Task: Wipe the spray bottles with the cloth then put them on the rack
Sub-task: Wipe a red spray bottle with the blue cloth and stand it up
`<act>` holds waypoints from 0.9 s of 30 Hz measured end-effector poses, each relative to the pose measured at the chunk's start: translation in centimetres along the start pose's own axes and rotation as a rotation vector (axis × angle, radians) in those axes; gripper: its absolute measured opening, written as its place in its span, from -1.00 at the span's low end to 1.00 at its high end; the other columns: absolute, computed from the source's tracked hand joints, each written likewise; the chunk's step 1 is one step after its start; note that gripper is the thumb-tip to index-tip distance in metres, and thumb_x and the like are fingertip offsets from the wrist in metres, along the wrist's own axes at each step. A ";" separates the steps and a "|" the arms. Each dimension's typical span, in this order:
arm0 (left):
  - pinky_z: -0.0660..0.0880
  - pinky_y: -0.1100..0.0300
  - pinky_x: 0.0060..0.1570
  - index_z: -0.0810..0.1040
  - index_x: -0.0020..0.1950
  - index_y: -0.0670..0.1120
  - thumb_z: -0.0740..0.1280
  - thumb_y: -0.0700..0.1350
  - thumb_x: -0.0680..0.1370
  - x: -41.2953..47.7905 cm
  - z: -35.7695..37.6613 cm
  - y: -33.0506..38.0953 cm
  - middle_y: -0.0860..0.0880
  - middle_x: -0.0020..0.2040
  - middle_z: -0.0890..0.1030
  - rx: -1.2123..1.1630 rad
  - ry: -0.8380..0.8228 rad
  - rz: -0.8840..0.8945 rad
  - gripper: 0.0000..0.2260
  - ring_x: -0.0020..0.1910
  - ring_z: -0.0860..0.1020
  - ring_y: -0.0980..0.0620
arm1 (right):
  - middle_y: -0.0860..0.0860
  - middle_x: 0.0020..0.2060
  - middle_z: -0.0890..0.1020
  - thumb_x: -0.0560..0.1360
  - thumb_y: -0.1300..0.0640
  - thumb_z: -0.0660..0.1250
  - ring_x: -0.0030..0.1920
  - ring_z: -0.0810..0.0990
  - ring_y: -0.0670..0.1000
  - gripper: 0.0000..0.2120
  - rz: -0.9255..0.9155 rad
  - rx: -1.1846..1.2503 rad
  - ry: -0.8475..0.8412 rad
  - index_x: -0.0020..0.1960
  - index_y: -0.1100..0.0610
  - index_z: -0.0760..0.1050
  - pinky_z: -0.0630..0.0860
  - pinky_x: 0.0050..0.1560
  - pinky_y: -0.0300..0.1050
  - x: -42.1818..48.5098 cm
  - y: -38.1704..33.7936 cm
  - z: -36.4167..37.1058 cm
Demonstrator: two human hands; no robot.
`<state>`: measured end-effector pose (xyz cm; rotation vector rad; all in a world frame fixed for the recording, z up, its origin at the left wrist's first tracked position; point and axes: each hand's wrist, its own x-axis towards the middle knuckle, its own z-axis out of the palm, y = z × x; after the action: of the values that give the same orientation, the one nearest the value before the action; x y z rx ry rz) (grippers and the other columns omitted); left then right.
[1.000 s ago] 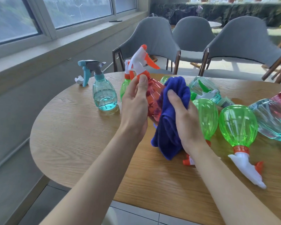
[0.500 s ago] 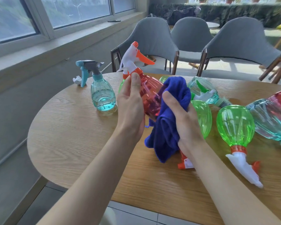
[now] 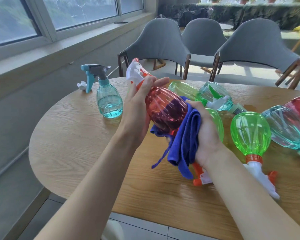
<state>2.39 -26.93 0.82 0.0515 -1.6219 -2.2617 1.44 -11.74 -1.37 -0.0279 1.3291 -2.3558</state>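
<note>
A: Where is the red spray bottle now?

B: Off the table, held in the air between both hands. In the earlier pictures it stands nearly upright, with its white-and-orange trigger head on top. Now it leans far over, with the head pointing up and left and the base down and right.

A: And the left hand?

B: It sits higher on the bottle than before. Earlier its fingers lie straight along the bottle's side. Now they curl around the orange collar just under the trigger head and grip the neck.

A: The right hand?

B: It clutches the blue cloth, bunched in its curled fingers. Before, the cloth covers the bottle's right side, with the back of the hand facing the camera. Now the hand is lower and turned, pressing the cloth against the bottle's base and lower flank. Folds and a loose thread hang down toward the tabletop.

A: Has anything else changed?

B: No, the rest lies as before. An upright teal bottle stands to the left with a little liquid in it and a crumpled white scrap beside it. A green bottle lies on its side to the right, trigger head toward the camera, and another green one lies just behind the right hand. More bottles lie beyond them, and grey chairs stand behind the table.
</note>
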 end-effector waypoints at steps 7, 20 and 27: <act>0.66 -0.15 0.22 0.52 0.33 -0.25 0.23 -0.02 0.78 -0.4 0.6 0.1 -0.11 0.19 0.75 0.014 0.069 0.022 -0.69 0.10 0.71 -0.10 | -0.08 -0.17 0.64 0.68 -0.11 0.35 -0.16 0.62 -0.05 -0.79 -0.504 -0.632 0.142 -0.05 -0.01 0.55 0.57 0.04 -0.07 -0.5 0.5 0.9; 0.64 0.03 0.13 0.51 0.22 -0.10 0.31 -0.01 0.75 -1.2 1.6 -0.2 0.01 -0.06 0.70 0.003 0.102 0.048 -0.83 -0.03 0.68 0.08 | 0.07 0.44 0.44 0.70 -0.22 0.10 0.42 0.43 0.10 -0.45 -0.973 -1.384 0.283 0.58 0.05 0.36 0.40 0.45 0.13 0.0 2.5 1.9; 0.60 -0.11 0.33 0.46 0.39 -0.20 0.31 -0.03 0.75 -1.2 1.7 0.2 -0.07 0.12 0.75 0.021 0.125 0.094 -0.70 0.10 0.69 0.01 | 0.04 0.55 0.39 0.73 -0.12 0.09 0.56 0.35 0.08 -0.45 -1.009 -1.345 0.249 0.67 0.02 0.25 0.33 0.54 0.15 1.8 2.1 0.1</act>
<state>3.20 -25.08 1.32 0.1168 -1.5504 -2.1274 0.62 -13.43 -3.32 -1.0013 3.2935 -1.4637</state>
